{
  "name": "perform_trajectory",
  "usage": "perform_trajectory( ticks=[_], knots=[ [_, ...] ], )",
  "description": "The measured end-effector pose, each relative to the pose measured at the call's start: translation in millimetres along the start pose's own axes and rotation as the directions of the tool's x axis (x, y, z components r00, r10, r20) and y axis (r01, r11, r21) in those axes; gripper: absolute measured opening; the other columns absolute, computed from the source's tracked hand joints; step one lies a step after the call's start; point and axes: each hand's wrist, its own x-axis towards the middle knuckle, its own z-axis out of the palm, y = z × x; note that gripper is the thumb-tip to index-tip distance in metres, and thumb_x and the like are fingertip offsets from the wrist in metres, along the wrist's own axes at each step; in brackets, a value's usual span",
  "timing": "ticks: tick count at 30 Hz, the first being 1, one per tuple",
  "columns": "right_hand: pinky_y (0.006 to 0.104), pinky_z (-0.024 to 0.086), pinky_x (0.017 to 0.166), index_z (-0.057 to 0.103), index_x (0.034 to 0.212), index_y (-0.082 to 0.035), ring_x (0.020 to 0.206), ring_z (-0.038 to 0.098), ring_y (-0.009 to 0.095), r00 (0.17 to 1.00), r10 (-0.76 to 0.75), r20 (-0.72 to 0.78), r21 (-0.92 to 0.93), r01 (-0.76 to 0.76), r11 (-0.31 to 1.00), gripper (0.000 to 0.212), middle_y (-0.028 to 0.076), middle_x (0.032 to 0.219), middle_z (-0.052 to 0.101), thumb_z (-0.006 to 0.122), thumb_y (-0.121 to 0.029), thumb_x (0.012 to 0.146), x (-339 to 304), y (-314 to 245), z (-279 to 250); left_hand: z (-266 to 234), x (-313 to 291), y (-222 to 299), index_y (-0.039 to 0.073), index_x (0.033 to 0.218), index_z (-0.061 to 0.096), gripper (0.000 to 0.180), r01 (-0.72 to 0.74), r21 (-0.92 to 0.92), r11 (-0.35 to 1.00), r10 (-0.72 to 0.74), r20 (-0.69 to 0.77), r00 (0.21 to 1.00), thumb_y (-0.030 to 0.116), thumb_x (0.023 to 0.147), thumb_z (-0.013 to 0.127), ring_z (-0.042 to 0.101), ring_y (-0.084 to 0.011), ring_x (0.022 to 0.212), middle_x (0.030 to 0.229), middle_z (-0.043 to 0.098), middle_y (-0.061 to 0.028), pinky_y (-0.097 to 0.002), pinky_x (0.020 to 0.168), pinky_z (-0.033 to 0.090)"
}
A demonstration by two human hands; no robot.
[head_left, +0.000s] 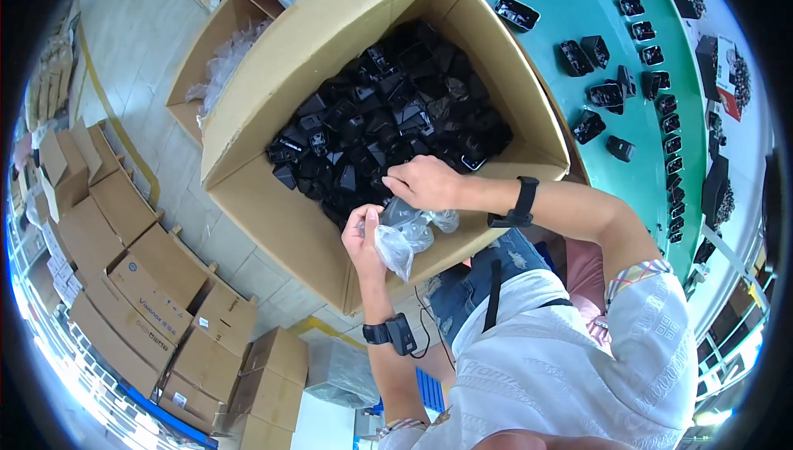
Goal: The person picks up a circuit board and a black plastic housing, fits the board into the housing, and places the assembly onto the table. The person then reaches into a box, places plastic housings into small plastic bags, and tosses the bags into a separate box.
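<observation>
A clear plastic bag (pixel 396 250) is bunched up between my two hands, over the near side of a big open cardboard box (pixel 285 235). My left hand (pixel 363 239) is closed on the bag's left side, its thumb pressed against the plastic. The fingers of my right hand (pixel 425 184) are curled together at the bag's upper edge, just above it. Whether anything is inside the bag is hard to tell. Below and beyond my hands, the box holds a heap of black plastic parts (pixel 380 123), with several clear bags partly mixed in near my right wrist.
Right of the box stands a green table (pixel 562 4) with loose black housings (pixel 607 96) and a long row of similar ones. Behind the box, at the left, a smaller carton (pixel 190 95) holds crumpled clear bags. Stacked cardboard cartons (pixel 149 285) line the left side.
</observation>
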Motion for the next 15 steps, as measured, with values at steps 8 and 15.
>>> perform_trajectory(
  ticks=[8,15],
  knots=[
    [0.0485,0.049,0.057,0.056,0.074,-0.003,0.064,0.060,0.042,0.927,-0.139,-0.348,0.018,0.155,0.988,0.027,0.021,0.063,0.058,0.057,-0.023,0.091,14.1,-14.2,10.6,-61.3,3.7,-28.3,0.005,0.119,0.057,0.025,-0.047,0.071,0.996,0.070,-0.369,0.927,0.017,0.097,0.056,0.063,-0.0160,0.089,0.096,0.064,-0.0060,-0.0305,0.076,0.054],
    [0.0455,0.051,0.076,0.061,0.083,0.000,0.083,0.063,0.037,0.925,-0.368,-0.089,0.032,0.372,0.928,0.022,0.021,0.086,0.064,0.057,-0.021,0.088,6.4,-42.2,67.5,-31.8,2.9,-45.3,0.004,0.125,0.054,0.051,0.181,-0.450,0.874,-0.196,0.013,0.980,0.047,0.099,0.046,0.061,-0.0201,0.100,0.114,0.061,-0.0111,-0.0358,0.085,0.052]
  ],
)
